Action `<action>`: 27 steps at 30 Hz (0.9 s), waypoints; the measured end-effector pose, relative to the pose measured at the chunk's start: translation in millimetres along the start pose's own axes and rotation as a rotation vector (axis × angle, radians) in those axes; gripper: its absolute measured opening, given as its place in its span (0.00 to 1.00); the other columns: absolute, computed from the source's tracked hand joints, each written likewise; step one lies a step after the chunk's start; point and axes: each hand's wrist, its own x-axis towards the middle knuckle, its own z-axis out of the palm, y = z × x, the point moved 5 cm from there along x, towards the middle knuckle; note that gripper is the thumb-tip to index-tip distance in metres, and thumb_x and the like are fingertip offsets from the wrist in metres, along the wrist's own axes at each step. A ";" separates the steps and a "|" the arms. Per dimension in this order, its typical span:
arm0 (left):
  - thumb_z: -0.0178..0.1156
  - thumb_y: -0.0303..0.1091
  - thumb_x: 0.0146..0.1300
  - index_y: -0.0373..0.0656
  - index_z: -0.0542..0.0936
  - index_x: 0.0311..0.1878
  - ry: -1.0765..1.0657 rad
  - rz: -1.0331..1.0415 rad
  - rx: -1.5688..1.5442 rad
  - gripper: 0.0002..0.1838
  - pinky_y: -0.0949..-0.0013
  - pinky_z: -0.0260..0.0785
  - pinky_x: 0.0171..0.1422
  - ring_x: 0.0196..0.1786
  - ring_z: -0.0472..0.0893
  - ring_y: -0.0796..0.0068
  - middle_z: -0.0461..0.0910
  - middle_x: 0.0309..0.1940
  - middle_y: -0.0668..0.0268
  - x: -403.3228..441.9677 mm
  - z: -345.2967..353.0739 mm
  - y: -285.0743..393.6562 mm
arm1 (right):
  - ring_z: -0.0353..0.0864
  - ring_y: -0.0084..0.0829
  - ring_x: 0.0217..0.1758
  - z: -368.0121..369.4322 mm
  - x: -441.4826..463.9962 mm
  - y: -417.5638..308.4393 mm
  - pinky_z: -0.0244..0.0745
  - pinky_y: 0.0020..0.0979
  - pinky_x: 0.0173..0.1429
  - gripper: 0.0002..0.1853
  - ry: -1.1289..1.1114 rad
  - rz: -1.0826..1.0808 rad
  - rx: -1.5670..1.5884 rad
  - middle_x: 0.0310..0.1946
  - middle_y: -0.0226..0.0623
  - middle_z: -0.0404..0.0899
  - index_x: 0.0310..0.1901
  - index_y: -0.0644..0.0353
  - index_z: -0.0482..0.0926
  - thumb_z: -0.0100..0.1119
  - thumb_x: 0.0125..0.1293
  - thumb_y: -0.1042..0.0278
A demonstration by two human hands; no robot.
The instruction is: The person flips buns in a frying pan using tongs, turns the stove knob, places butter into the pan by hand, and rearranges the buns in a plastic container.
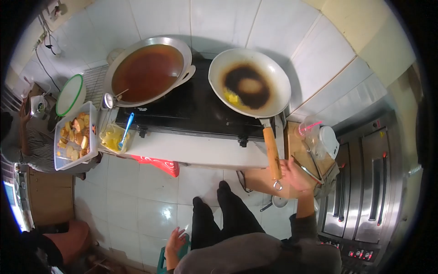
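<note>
My right hand (pixel 296 177) is at the wooden handle (pixel 272 155) of a white frying pan (pixel 279 82), its fingers loosely extended beside the handle and not wrapped round it. The pan rests on the right side of the black stove (pixel 191 119). A lump of melting yellow fat, like margarine (pixel 233 98), lies on the pan's browned, scorched-looking base. Low beside my body, near a green stool (pixel 162 261), my left hand (pixel 175 241) hangs with fingers apart and holds nothing.
A wide pan of brown liquid (pixel 148 73) stands on the left burner. Left of the stove are a tub of browned food pieces (pixel 93 137) and a yellow-filled container with a blue-handled brush (pixel 126 130). Tongs (pixel 308 169) lie at right, by a steel oven (pixel 356 182). Another person (pixel 34 141) is at far left.
</note>
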 end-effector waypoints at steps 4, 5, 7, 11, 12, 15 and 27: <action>0.55 0.45 0.56 0.51 0.59 0.56 0.088 0.069 0.037 0.26 0.66 0.64 0.38 0.41 0.67 0.68 0.67 0.50 0.60 -9.6 6.5 17.8 | 0.76 0.33 0.37 44.0 19.7 -19.4 0.72 0.29 0.41 0.19 -0.117 0.076 -0.339 0.33 0.43 0.74 0.49 0.65 0.63 0.49 0.61 0.61; 0.55 0.45 0.56 0.51 0.59 0.56 0.081 0.101 0.023 0.26 0.66 0.64 0.38 0.41 0.67 0.68 0.67 0.50 0.60 -6.5 6.3 19.9 | 0.74 0.29 0.32 44.4 24.9 -17.3 0.71 0.27 0.36 0.17 -0.107 0.084 -0.231 0.29 0.39 0.73 0.45 0.65 0.64 0.51 0.59 0.63; 0.54 0.44 0.57 0.53 0.58 0.58 0.048 0.166 -0.008 0.27 0.66 0.64 0.38 0.43 0.67 0.68 0.66 0.52 0.60 -5.6 23.1 24.1 | 0.71 0.23 0.20 42.2 37.2 -10.7 0.68 0.23 0.25 0.12 -0.089 0.102 -0.017 0.22 0.32 0.71 0.38 0.63 0.67 0.56 0.56 0.67; 0.53 0.45 0.57 0.51 0.58 0.58 0.257 0.080 0.096 0.27 0.67 0.64 0.39 0.45 0.68 0.68 0.66 0.53 0.60 5.6 43.8 24.7 | 0.62 0.16 0.15 45.6 29.5 -21.3 0.60 0.19 0.20 0.09 -0.061 0.142 0.077 0.17 0.25 0.63 0.32 0.60 0.66 0.57 0.53 0.71; 0.53 0.45 0.58 0.50 0.58 0.58 0.205 0.112 0.135 0.27 0.67 0.64 0.39 0.45 0.68 0.68 0.66 0.53 0.60 1.4 54.1 25.2 | 0.61 0.15 0.14 45.0 28.9 -28.2 0.59 0.19 0.19 0.09 -0.064 0.141 0.003 0.17 0.24 0.62 0.32 0.59 0.66 0.56 0.53 0.72; 0.53 0.46 0.57 0.49 0.59 0.58 0.115 0.194 0.202 0.27 0.68 0.64 0.39 0.44 0.68 0.69 0.66 0.53 0.60 -6.6 63.8 25.1 | 0.59 0.13 0.14 35.1 25.8 -47.9 0.57 0.17 0.18 0.08 -0.150 0.147 -0.065 0.18 0.23 0.62 0.32 0.58 0.66 0.56 0.54 0.72; 0.56 0.47 0.55 0.47 0.56 0.59 0.130 0.344 0.263 0.32 0.71 0.63 0.37 0.44 0.66 0.69 0.63 0.55 0.57 -6.9 47.1 25.7 | 0.56 0.11 0.14 13.2 4.9 -66.2 0.54 0.15 0.18 0.09 -0.279 0.216 0.077 0.18 0.21 0.61 0.36 0.55 0.64 0.53 0.55 0.72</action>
